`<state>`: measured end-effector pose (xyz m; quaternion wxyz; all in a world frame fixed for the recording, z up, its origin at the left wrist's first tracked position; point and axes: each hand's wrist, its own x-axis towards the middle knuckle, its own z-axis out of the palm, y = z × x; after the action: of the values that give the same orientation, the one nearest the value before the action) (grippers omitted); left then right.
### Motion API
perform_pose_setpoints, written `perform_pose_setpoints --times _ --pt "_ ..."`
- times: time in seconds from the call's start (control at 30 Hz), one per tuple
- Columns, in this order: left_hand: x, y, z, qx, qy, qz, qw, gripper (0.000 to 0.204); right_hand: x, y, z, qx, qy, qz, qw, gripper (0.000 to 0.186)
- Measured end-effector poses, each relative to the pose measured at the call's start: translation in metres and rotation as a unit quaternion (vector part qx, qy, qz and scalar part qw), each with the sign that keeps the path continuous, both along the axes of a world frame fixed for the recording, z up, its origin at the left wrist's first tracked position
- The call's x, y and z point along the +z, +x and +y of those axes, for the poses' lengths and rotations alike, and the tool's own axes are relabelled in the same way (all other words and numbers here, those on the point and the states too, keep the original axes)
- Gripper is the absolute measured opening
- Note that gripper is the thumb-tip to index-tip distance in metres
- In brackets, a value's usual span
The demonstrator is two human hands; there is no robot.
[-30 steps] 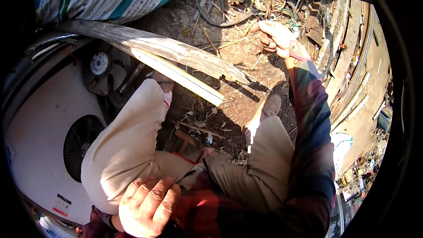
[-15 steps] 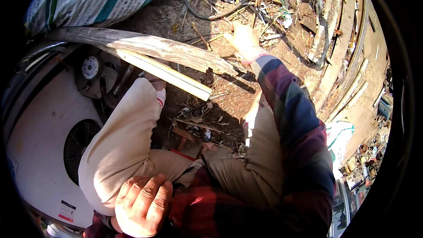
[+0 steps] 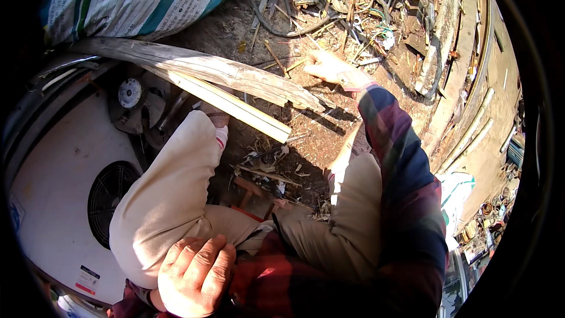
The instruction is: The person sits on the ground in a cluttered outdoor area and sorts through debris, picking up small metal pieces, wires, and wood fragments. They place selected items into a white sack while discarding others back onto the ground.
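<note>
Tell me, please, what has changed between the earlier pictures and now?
The right hand has moved left and nearer the weathered beam; whether it holds anything is unclear. The left hand still rests on the left leg; beam and pale plank stayed put.

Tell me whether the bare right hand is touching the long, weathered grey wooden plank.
Apart: the head view shows sunlit brown ground between the bare right hand and the long, weathered grey wooden plank.

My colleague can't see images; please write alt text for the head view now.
A person's right hand is outstretched over littered ground, its grip unclear, while the left hand rests against beige trousers. Ahead lie a weathered plank, a pale strip and a printed sack.
</note>
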<state>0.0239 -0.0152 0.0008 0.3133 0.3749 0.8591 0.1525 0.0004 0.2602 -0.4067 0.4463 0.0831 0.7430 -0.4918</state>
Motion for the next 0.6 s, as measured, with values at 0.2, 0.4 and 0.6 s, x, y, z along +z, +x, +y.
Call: perform_pose_setpoints --times 0.2,0.4,0.6 --pt "0.001 0.001 -0.005 0.004 -0.002 -0.005 1.000 0.039 0.068 -0.033 0.041 -0.228 -0.216 -0.012 0.949 0.008" --pt "0.000 -0.006 -0.001 -0.008 0.001 -0.009 1.000 0.041 0.020 -0.093 0.042 -0.337 0.015 0.123 0.933 0.033" --pt "-0.001 -0.011 0.002 0.013 -0.020 -0.015 1.000 0.042 -0.001 -0.115 0.021 -0.075 0.269 0.263 0.924 0.053"
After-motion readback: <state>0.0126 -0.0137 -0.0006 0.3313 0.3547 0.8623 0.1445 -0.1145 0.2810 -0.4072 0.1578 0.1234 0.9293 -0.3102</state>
